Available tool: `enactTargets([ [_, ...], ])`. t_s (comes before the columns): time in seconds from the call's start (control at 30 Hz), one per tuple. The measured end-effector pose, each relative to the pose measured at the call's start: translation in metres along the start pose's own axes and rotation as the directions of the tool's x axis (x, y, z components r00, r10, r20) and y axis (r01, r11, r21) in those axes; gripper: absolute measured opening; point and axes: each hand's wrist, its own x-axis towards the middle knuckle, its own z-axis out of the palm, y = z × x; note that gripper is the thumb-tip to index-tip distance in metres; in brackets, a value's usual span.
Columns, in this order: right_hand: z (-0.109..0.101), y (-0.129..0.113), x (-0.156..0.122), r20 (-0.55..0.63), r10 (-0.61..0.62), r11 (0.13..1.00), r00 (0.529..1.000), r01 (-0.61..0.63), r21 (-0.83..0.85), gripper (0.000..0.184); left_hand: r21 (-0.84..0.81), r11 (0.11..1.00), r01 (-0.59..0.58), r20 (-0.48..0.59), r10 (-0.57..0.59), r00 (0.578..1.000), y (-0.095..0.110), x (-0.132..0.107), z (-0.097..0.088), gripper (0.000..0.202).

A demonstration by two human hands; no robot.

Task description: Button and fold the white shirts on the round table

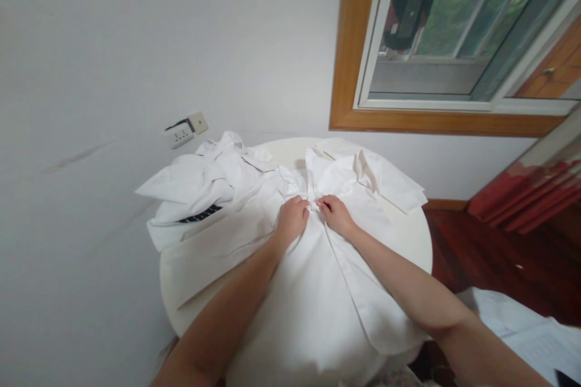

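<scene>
Round table point(407, 234) is bearing a shirt point(318, 302) running lengthwise away from the person, collar far; left hand point(292, 219) and right hand point(334, 213) are both pinching its front, side by side.

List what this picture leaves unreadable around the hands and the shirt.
Head view throughout:
- Whatever the left hand and right hand pinch on the white shirt: their own fingers cover it.
- The shirt's hem: past the bottom edge.
- Print on the dark strip in the clothes pile: too small.
- The table top: mostly under cloth.
</scene>
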Motion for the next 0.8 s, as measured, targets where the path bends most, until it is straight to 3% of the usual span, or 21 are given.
enactTargets([
  [0.33, 0.004, -0.012, -0.002, 0.060, 0.004, 0.953, 0.998, 0.014, -0.304, 0.013, -0.254, 0.967, -0.018, 0.012, 0.021, 1.000, -0.013, 0.004, 0.011, 0.026],
  [0.47, 0.002, -0.014, -0.001, 0.116, 0.015, 0.927, 0.993, 0.029, -0.373, 0.016, -0.264, 0.964, -0.032, 0.013, 0.036, 0.999, -0.013, 0.005, 0.010, 0.029],
  [0.8, -0.009, -0.013, -0.005, 0.192, -0.138, 0.971, 0.972, 0.171, -0.168, 0.031, -0.297, 0.955, 0.016, 0.027, -0.009, 1.000, -0.012, 0.007, 0.009, 0.027],
])
